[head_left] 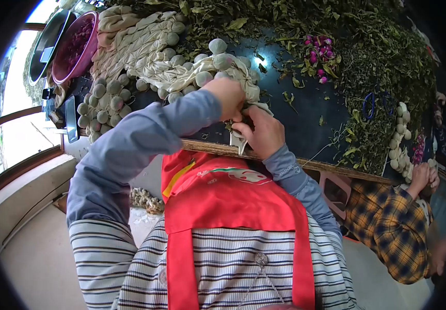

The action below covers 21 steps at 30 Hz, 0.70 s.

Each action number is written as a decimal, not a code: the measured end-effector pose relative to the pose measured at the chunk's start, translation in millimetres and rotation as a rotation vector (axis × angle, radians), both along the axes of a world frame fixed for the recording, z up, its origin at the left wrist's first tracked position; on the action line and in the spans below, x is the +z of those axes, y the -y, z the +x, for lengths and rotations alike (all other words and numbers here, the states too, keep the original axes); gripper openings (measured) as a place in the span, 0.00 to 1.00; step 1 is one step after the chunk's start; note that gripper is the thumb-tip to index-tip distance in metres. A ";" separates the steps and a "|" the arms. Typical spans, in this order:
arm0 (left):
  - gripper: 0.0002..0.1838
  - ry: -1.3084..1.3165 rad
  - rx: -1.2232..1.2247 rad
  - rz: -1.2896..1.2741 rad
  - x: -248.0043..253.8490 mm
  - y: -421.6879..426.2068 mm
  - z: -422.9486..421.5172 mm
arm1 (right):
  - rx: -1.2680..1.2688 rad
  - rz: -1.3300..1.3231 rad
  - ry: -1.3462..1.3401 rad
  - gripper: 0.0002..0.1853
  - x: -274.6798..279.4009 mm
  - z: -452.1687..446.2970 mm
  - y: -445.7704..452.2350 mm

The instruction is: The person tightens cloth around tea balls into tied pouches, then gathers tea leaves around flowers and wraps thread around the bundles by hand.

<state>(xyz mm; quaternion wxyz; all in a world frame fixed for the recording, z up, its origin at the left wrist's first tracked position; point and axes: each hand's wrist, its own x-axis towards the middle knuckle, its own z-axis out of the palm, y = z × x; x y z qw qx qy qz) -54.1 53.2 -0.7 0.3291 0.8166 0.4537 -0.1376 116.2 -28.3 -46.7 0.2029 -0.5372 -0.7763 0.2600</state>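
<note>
The cream cloth [153, 54] runs from the worktop [313, 111]'s far left corner towards the middle of its near edge, where a pale flap pokes out beneath the hands. It is puckered all over: the far left part is drawn into tight, pointed pleats with a faint pinkish cast in the corner, while the part nearer the hands carries round, grey-green knobs [222, 62], some tinged pink. More knobs cluster near the left edge.

The right hand [265, 132] is nearly closed, thumb and fingers pinching the cloth just inside the near edge. The left hand [228, 98] reaches over the cloth with fingers curled down beside the right hand's; its fingertips are hidden, so I cannot tell what they grip.

Dried green leaves [383, 67] cover the far and right parts of the worktop, with magenta flowers [320, 54] among them. A pink basin [82, 62] stands at the far left corner.
</note>
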 end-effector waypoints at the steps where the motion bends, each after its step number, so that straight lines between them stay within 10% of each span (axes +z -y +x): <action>1: 0.06 -0.070 -0.084 0.024 -0.4 0.9 8.3 | -0.008 -0.029 -0.015 0.17 1.3 -1.2 5.0; 11: 0.08 -0.159 -0.079 0.314 -3.0 15.5 44.0 | -0.109 0.269 0.050 0.14 -3.0 22.2 8.0; 14: 0.08 0.188 -0.359 0.857 -11.6 -3.2 46.0 | -0.165 0.557 0.264 0.12 -3.5 25.7 1.7; 18: 0.07 -0.086 -0.791 0.248 5.2 -25.0 47.4 | -0.232 -0.182 -0.718 0.10 15.5 17.0 32.3; 21: 0.08 -0.324 -0.707 0.168 20.7 -5.8 35.8 | -0.182 -0.199 -0.750 0.09 29.5 11.5 44.3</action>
